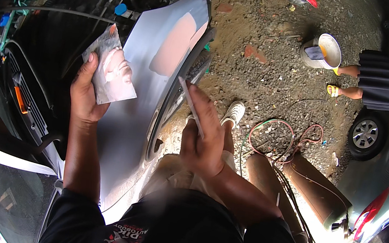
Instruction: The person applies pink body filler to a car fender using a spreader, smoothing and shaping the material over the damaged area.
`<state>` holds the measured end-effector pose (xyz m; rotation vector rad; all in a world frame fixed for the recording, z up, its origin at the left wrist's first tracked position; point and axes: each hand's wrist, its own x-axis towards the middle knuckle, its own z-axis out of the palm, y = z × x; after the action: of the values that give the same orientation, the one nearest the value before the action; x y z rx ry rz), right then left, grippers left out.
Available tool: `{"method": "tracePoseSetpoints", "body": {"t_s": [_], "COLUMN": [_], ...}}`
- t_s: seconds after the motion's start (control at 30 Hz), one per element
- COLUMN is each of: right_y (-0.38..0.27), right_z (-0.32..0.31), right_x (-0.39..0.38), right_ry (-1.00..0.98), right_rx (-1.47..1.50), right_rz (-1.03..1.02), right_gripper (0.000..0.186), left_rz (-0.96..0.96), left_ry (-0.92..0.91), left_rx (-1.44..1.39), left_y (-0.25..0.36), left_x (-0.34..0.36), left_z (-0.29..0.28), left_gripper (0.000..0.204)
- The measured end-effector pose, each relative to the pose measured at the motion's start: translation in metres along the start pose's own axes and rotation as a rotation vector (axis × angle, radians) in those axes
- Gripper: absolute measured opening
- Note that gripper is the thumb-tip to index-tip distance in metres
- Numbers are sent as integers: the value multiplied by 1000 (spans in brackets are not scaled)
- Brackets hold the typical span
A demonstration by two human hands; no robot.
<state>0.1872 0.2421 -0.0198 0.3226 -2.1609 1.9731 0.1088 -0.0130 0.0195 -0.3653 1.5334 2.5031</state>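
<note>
My left hand (86, 98) is closed on the edge of a flat mixing board (101, 88), its thumb on the top face. Pale pink body filler (118, 67) is spread in a smear across the board. My right hand (207, 141) grips a thin flat spreader (190, 102), seen nearly edge-on, to the right of the car fender and apart from it. Beyond the board is the grey fender (139, 38). A smooth pink filler patch (178, 43) covers part of the fender near its far right edge.
Left of the fender lies an exposed engine bay (64, 16), with an orange-handled tool (20, 99) by the grille. On the gravel stand a white bucket (333, 49) and a person in a dark skirt (379, 81). Hoses (275, 121) lie near a large brown cylinder (313, 182) at right.
</note>
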Motion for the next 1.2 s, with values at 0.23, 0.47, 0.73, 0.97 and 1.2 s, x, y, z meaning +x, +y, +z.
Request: {"method": "tracePoseSetpoints", "body": {"t_s": [0.23,0.47,0.73,0.97,1.2], "right_y": [-34,-6,118,231,266], "right_z": [2,-1,-12,-21,5], "right_x": [8,7,50,140,164], "right_ry": [-144,-84,113,197,135], "right_rx": [-87,-287,-98,-168,-162], "right_rz": [-373,-343,178,496,528], "right_gripper": [47,60,69,54,53], "left_rz": [-38,-60,47,33,9], "left_ry": [31,15,73,93,79], "left_rx": [55,82,16,-71,-122], "left_y": [-17,-24,-6,-2,-1], "left_x": [0,5,2,-16,-31], "left_z": [25,57,34,8,-22], "left_gripper": [57,60,41,42,45]}}
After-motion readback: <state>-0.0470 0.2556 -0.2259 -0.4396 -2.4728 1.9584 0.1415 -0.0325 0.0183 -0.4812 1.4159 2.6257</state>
